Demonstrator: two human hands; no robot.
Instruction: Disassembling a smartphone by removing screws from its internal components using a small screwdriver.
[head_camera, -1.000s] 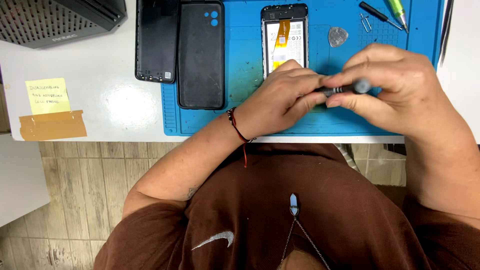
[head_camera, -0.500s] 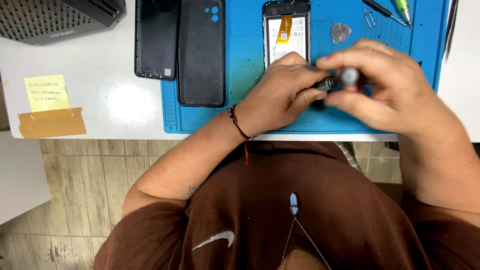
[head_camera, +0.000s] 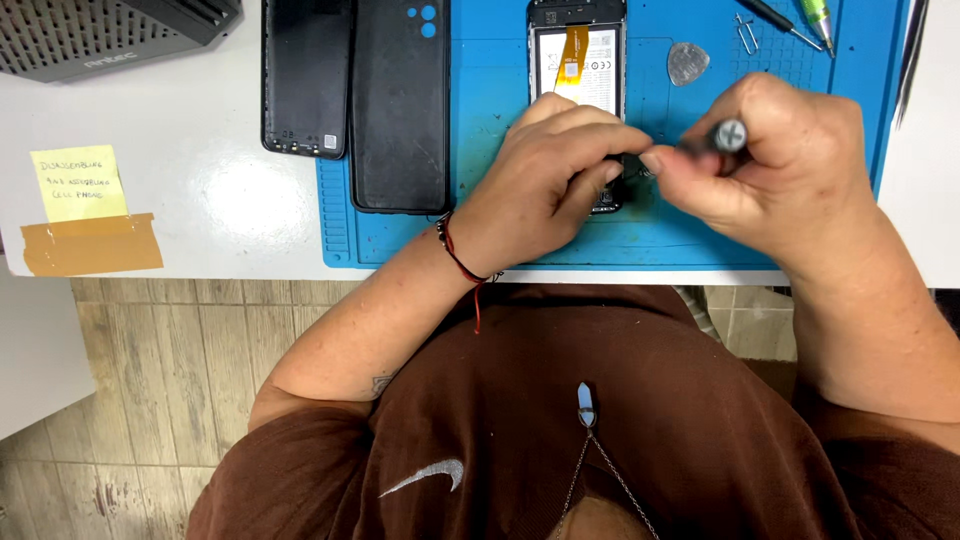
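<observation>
right hand (head_camera: 775, 165) grips screwdriver (head_camera: 715, 140), opened phone (head_camera: 580, 70)

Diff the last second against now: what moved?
Right hand tilted the screwdriver from flat to butt-up, still gripped. Left hand stays on the opened phone. Back covers, pick and mat unchanged.

Bright, even overhead light, round glare patch on the white table (head_camera: 235, 195), soft shadows beneath both hands, sharp focus, slight blur at the edges.
</observation>
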